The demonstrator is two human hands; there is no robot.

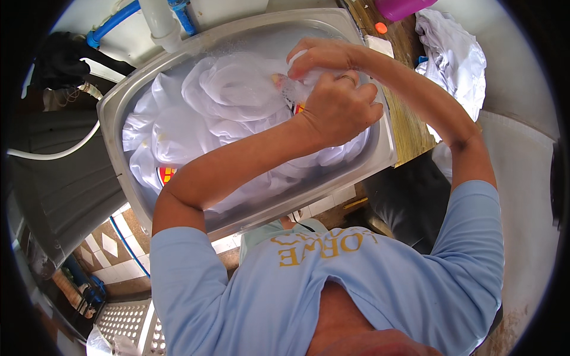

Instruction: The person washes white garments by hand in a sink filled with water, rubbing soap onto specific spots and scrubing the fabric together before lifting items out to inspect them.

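Note:
White wet cloth (231, 83) fills a metal sink basin (261, 22), lying in folds in soapy-looking water. Red and yellow printed patches show on it at the lower left and near my hands. At the basin's right end, my left hand (344, 110), with a ring on one finger, is closed on a part of the white cloth. Just beyond it my right hand (320, 58) curls its fingers round another bunched part. My left forearm crosses over the basin and hides some of the cloth. Between the two hands the fabric is gathered and wet.
A wooden board (409, 133) runs along the basin's right side, with an orange cap (380, 27), a purple container (401, 7) and a white cloth bundle (457, 65). White and blue pipes (159, 24) stand behind. A white hose (56, 155) hangs at left, above a perforated rack (122, 320).

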